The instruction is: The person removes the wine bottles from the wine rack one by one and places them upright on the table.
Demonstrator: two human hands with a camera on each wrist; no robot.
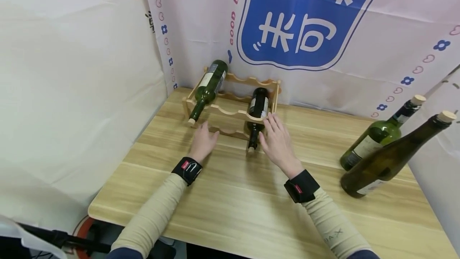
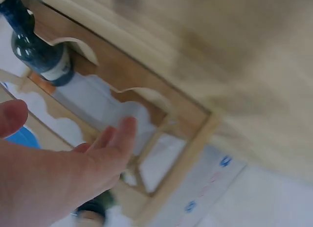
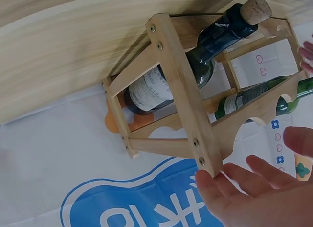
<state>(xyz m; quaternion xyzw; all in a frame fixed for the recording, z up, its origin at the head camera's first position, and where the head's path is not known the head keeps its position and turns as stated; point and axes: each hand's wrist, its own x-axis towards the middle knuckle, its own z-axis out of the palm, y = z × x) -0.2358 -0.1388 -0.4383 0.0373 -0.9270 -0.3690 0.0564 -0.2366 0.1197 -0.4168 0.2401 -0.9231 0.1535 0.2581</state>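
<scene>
A two-tier wooden wine rack stands at the back of the table. On its upper tier, at the left, lies a green wine bottle, its corked neck towards me. A darker wine bottle lies on the lower tier at the right, as the right wrist view shows. My left hand is just in front of the rack near the green bottle's cork, fingers loose and holding nothing. With its fingertips at the rack's upper right front corner, my right hand has its fingers extended; in the right wrist view they appear to touch the wood.
Two corked bottles stand upright at the table's right side, a green bottle and a taller olive-brown bottle in front of it. Behind the rack hangs a white printed cloth. The wooden table's left edge is near my left arm.
</scene>
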